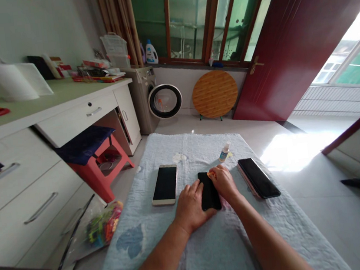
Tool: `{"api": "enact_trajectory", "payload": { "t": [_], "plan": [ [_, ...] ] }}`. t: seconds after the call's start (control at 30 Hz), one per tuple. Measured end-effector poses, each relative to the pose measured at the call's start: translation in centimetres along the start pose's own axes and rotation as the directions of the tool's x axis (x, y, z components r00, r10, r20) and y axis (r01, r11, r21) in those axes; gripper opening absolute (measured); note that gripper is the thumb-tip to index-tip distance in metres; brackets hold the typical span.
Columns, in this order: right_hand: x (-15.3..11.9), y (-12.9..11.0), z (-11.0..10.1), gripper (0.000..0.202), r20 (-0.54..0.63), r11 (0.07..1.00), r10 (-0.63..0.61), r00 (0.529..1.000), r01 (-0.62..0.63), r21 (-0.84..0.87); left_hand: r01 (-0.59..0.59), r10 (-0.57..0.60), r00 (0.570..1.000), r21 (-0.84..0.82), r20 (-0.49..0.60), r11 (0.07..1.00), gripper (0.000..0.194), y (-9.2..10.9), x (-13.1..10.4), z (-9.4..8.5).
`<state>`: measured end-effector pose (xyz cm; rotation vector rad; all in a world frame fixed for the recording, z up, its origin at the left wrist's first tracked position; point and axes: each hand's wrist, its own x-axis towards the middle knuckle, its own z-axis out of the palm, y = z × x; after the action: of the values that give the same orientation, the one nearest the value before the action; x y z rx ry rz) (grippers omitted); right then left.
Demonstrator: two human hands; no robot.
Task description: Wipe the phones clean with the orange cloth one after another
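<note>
A black smartphone [209,195] lies flat on the cloth-covered table, between my two hands. My left hand [190,208] holds it at its left side, fingers along the upper edge and thumb at the lower end. Pinched in my right hand [223,182] is a small orange cloth [209,174], pressed on the phone's upper part; most of the cloth is hidden by the fingers. To the left lies a white-and-gold smartphone [165,185] with a dark screen. On the right is another phone [260,178] in a pinkish folding case. A small spray bottle [224,152] stands upright behind my right hand.
A pale blue patterned cloth [143,262] covers the table. On the left are a white desk [75,110] and a red stool [104,161]. Farther back stand a washing machine [143,100] with its door open and a round wooden board [214,93]. A dark red door [273,40] is at right.
</note>
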<state>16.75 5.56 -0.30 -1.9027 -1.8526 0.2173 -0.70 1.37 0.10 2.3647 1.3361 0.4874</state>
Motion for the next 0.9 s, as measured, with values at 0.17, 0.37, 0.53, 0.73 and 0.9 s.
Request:
{"api": "enact_trajectory", "payload": {
  "t": [0.17, 0.37, 0.53, 0.73, 0.9],
  "plan": [
    [1.2, -1.3, 1.1, 0.024, 0.013, 0.997, -0.016, 1.0, 0.016, -0.072, -0.011, 0.011, 1.0, -0.013, 0.004, 1.0, 0.081, 0.1, 0.0, -0.5],
    [1.7, -3.9, 1.5, 0.024, 0.126, 0.982, -0.188, 0.974, 0.191, -0.014, 0.02, -0.02, 1.0, -0.02, 0.005, 1.0, 0.084, 0.6, 0.0, -0.9],
    [1.7, -3.4, 0.9, 0.023, 0.112, 0.981, -0.192, 0.975, 0.192, 0.01, 0.013, -0.014, 1.0, -0.02, -0.027, 1.0, 0.083, 0.4, -0.1, -0.5],
    [1.3, 0.4, -0.3, 0.022, 0.071, 0.996, -0.066, 0.995, 0.07, -0.05, 0.021, -0.021, 0.999, 0.005, -0.03, 1.0, 0.084, 0.0, -0.1, 0.1],
    [1.7, 1.2, -0.9, 0.026, 0.131, 0.983, -0.038, 0.991, 0.061, -0.171, 0.008, -0.008, 1.0, -0.006, 0.003, 1.0, 0.083, 0.0, 0.0, -0.1]
  ]
}}
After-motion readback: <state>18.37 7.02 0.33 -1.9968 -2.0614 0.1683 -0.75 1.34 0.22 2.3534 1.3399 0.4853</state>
